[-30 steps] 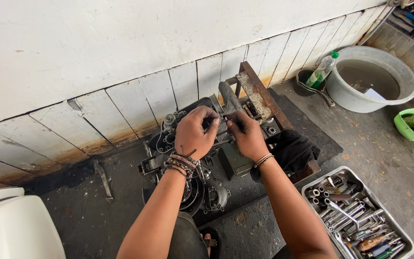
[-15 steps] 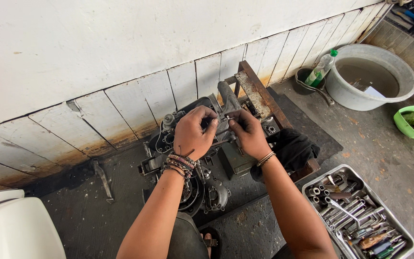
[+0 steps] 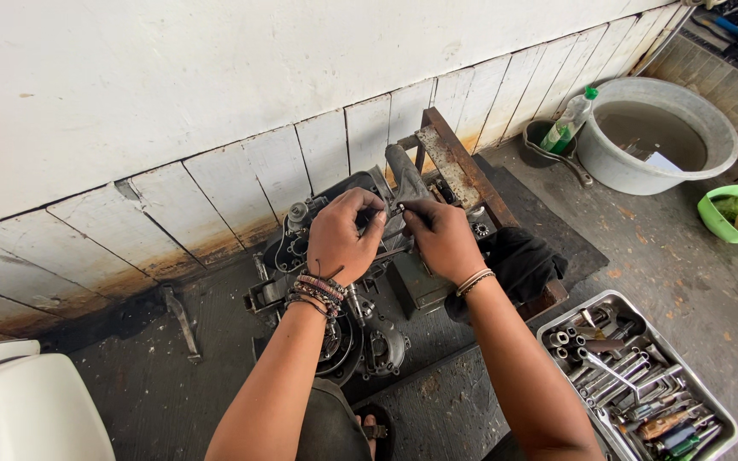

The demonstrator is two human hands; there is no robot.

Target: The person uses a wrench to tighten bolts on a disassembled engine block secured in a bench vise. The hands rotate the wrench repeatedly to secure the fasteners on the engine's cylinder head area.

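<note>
At the centre of the frame, the left hand (image 3: 341, 238) and right hand (image 3: 442, 239), barely shifted since a moment ago, stay pinched together on a small metal part (image 3: 392, 213) atop the dark engine (image 3: 335, 290) on the floor.

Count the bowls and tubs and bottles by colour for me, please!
Grey tub: 1
Green bowl: 1
Dark small pot: 1
Bottle with green cap: 1
Metal tool tray: 1
Total: 5
</note>
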